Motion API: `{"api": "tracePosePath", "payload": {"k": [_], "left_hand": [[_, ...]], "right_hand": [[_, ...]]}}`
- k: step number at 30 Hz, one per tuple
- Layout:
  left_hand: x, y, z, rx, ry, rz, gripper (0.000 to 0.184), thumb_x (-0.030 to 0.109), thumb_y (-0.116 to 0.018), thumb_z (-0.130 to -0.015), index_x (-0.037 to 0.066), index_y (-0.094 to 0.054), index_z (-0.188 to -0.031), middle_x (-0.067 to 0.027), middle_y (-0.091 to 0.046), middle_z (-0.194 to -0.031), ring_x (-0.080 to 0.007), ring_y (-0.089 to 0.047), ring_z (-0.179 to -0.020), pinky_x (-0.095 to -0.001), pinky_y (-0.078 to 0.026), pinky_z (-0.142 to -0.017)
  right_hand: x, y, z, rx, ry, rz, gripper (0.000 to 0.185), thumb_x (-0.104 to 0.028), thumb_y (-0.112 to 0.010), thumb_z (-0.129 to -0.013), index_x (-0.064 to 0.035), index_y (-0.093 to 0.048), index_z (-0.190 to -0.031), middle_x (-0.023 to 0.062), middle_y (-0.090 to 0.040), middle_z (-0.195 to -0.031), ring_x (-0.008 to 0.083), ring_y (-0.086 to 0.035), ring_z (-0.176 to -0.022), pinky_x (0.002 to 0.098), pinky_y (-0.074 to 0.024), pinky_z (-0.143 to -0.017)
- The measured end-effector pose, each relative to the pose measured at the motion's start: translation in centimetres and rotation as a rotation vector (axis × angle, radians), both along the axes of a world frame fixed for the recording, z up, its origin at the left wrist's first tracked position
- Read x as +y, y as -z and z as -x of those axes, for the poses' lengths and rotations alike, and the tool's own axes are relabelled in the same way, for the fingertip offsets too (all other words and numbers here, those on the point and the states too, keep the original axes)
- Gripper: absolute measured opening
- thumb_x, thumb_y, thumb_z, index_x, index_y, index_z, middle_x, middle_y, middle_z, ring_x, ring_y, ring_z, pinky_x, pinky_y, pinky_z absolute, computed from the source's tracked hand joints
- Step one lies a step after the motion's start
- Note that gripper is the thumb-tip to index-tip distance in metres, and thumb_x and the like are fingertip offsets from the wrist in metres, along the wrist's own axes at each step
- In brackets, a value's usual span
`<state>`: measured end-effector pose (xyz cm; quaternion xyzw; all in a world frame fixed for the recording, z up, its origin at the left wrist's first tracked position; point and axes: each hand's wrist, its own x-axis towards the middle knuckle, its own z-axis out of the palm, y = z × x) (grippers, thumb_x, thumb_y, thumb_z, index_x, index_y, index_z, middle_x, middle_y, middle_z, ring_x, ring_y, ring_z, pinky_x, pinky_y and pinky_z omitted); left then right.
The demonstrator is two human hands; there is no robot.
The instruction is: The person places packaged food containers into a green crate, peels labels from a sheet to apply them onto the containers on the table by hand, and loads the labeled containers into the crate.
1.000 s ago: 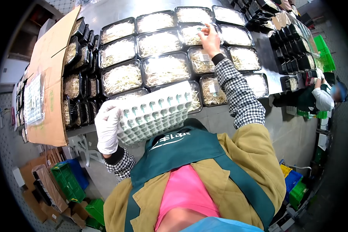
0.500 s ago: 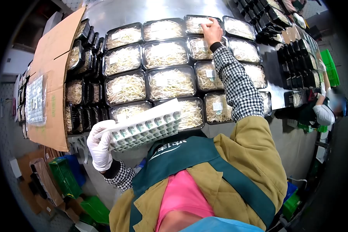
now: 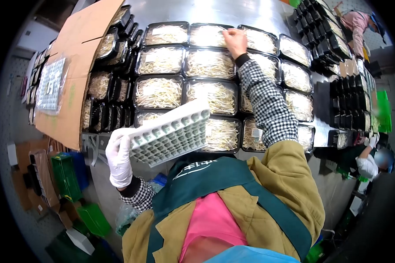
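My left hand (image 3: 119,158), in a white glove, grips the left end of a sheet of round green-and-white labels (image 3: 169,133), held tilted above the near trays. My bare right hand (image 3: 236,43) reaches to the far row of black trays packed with bean sprouts. Its fingers are bent together at the right edge of one film-covered tray (image 3: 206,36); anything between them is too small to make out. Just right of that hand lies another sprout tray (image 3: 260,40). Pale rectangular labels show on several trays, such as the sprout tray (image 3: 160,59) in the second row.
Stacked sprout trays (image 3: 100,85) stand at the left beside a cardboard flap (image 3: 66,101) carrying a bagged label stack (image 3: 51,86). More tray stacks (image 3: 349,103) line the right of the metal table (image 3: 232,11). Co-workers (image 3: 368,164) are at the right. Green crates (image 3: 94,219) sit on the floor.
My right hand has moved left, from the third tray of the far row to the second one's edge. The label sheet tilts more steeply. The whole view has shifted, with trays appearing further right.
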<state>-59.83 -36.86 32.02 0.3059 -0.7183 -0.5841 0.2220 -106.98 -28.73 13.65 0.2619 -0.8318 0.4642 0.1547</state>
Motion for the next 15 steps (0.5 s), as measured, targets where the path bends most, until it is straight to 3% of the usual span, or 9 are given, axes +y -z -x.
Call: {"api": "tracePosePath", "payload": {"k": [2, 4, 6, 8, 10, 12, 13, 14, 15], "left_hand": [[0.5, -0.4, 0.4, 0.047, -0.061, -0.062, 0.021, 0.017, -0.053, -0.094, -0.002, -0.060, -0.099, -0.0010, -0.056, -0.096, -0.0062, -0.055, -0.079, -0.0194, -0.042, -0.073], [0.6, -0.2, -0.1, 0.062, -0.109, -0.070, 0.020, 0.016, -0.053, -0.094, -0.001, -0.058, -0.102, -0.0015, -0.057, -0.096, -0.0062, -0.055, -0.081, -0.0195, -0.042, -0.075], [1.0, -0.8, -0.5, 0.074, -0.161, -0.094, 0.022, 0.016, -0.054, -0.093, -0.004, -0.060, -0.101, -0.0038, -0.057, -0.100, -0.0074, -0.055, -0.083, -0.0199, -0.043, -0.074], [1.0, -0.7, -1.3, 0.091, -0.195, -0.105, 0.023, 0.015, -0.054, -0.093, -0.005, -0.061, -0.101, -0.0048, -0.056, -0.101, -0.0077, -0.055, -0.084, -0.0197, -0.043, -0.074], [0.6, -0.1, -2.1, 0.107, -0.206, -0.100, 0.024, 0.016, -0.053, -0.093, -0.005, -0.060, -0.103, -0.0043, -0.056, -0.102, -0.0069, -0.055, -0.084, -0.0190, -0.042, -0.074], [0.8, -0.2, -2.0, 0.146, -0.267, -0.103, 0.023, 0.016, -0.053, -0.093, -0.004, -0.059, -0.104, -0.0039, -0.057, -0.101, -0.0074, -0.055, -0.084, -0.0201, -0.043, -0.075], [0.9, -0.5, -1.8, 0.162, -0.283, -0.065, 0.022, 0.016, -0.053, -0.094, -0.003, -0.058, -0.104, -0.0040, -0.058, -0.100, -0.0077, -0.055, -0.084, -0.0207, -0.043, -0.076], [1.0, -0.8, -1.6, 0.174, -0.305, -0.028, 0.022, 0.016, -0.053, -0.094, -0.003, -0.058, -0.104, -0.0041, -0.060, -0.099, -0.0080, -0.056, -0.084, -0.0213, -0.043, -0.077], [0.8, -0.6, -1.6, 0.206, -0.319, -0.006, 0.021, 0.016, -0.052, -0.094, -0.002, -0.056, -0.106, -0.0044, -0.061, -0.097, -0.0080, -0.056, -0.085, -0.0216, -0.043, -0.079]], "right_hand": [[-2.8, -2.8, -3.5, -0.325, 0.056, -0.130, 0.020, -0.031, -0.065, -0.071, -0.0126, -0.074, -0.070, 0.0109, -0.068, -0.091, 0.0291, -0.061, -0.092, 0.0399, -0.0455, -0.084], [-4.4, -1.5, -4.6, -0.163, 0.104, -0.300, 0.020, -0.033, -0.066, -0.070, -0.0141, -0.073, -0.070, 0.0093, -0.064, -0.097, 0.0292, -0.054, -0.103, 0.0458, -0.0400, -0.088], [-4.0, -0.9, -5.8, 0.047, 0.151, -0.392, 0.026, -0.036, -0.066, -0.072, -0.0121, -0.070, -0.080, 0.0092, -0.059, -0.098, 0.0292, -0.053, -0.100, 0.0465, -0.0401, -0.086], [-3.7, -0.2, -4.8, 0.116, 0.163, -0.492, 0.035, -0.033, -0.064, -0.076, -0.0074, -0.059, -0.099, 0.0114, -0.056, -0.097, 0.0301, -0.056, -0.094, 0.0461, -0.0436, -0.078], [-3.0, -0.7, -3.6, -0.020, 0.152, -0.393, 0.028, -0.026, -0.060, -0.080, -0.0070, -0.057, -0.100, 0.0127, -0.059, -0.092, 0.0307, -0.060, -0.086, 0.0434, -0.0466, -0.074], [-2.4, -2.0, -3.8, -0.126, 0.016, -0.202, 0.019, -0.022, -0.059, -0.082, -0.0052, -0.059, -0.091, 0.0139, -0.063, -0.087, 0.0307, -0.062, -0.080, 0.0398, -0.0480, -0.070], [-1.8, -4.2, -5.7, -0.206, -0.168, -0.158, 0.023, -0.027, -0.060, -0.085, -0.0034, -0.061, -0.085, 0.0110, -0.064, -0.080, 0.0208, -0.061, -0.077, 0.0336, -0.0469, -0.067], [-1.0, -5.6, -7.3, -0.475, -0.467, -0.101, 0.031, -0.034, -0.060, -0.087, -0.0039, -0.064, -0.082, 0.0057, -0.061, -0.076, 0.0114, -0.055, -0.072, 0.0280, -0.0443, -0.065], [0.5, -9.3, -11.0, -0.681, -0.702, -0.085, 0.034, -0.037, -0.057, -0.090, -0.0048, -0.066, -0.091, 0.0003, -0.060, -0.078, 0.0068, -0.049, -0.074, 0.0245, -0.0417, -0.067]]}}
